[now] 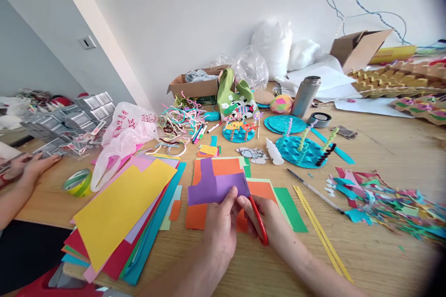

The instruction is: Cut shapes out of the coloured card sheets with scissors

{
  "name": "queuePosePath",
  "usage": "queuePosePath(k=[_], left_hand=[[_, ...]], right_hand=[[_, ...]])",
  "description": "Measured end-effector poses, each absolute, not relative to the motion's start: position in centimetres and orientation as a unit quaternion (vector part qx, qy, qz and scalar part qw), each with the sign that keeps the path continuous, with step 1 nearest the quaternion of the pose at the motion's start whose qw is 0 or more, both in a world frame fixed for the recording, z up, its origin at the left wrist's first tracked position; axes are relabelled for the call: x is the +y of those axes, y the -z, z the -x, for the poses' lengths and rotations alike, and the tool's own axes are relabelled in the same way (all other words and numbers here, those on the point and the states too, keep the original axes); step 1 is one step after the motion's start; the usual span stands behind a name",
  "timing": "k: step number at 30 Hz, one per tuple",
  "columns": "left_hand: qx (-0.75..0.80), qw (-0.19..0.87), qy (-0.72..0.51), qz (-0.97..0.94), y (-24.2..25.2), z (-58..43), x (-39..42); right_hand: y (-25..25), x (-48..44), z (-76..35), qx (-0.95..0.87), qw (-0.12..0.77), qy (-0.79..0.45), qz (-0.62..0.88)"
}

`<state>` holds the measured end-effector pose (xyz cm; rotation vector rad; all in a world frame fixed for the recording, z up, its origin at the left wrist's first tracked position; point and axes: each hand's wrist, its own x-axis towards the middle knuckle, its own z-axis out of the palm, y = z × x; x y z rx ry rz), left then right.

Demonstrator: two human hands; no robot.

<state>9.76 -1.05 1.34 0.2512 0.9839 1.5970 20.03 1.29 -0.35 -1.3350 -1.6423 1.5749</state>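
Yellow strips [322, 232], two, and one pen [313, 190] lie near the right hand [273, 219] gripping red scissors [258, 214], while the left hand [221, 225] pinches purple paper [218, 187]!

Beyond the right hand [270, 222], open tabletop [364, 262] gives passage until paper scraps [383, 204] obstruct.

A craft workroom: coloured paper [125, 209] lower left, pipe cleaners [181, 119] at centre, red-handled scissors [258, 217] below centre, paper scraps [383, 199] lower right.
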Motion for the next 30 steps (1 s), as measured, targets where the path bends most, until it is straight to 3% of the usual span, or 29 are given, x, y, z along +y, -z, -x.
queuePosePath(k=[30], left_hand=[[0.447,0.579,-0.673,-0.107,-1.5,-9.99,-1.11]], right_hand=[[0.3,1.4,-20.07,-0.587,0.256,-0.591,0.49]])
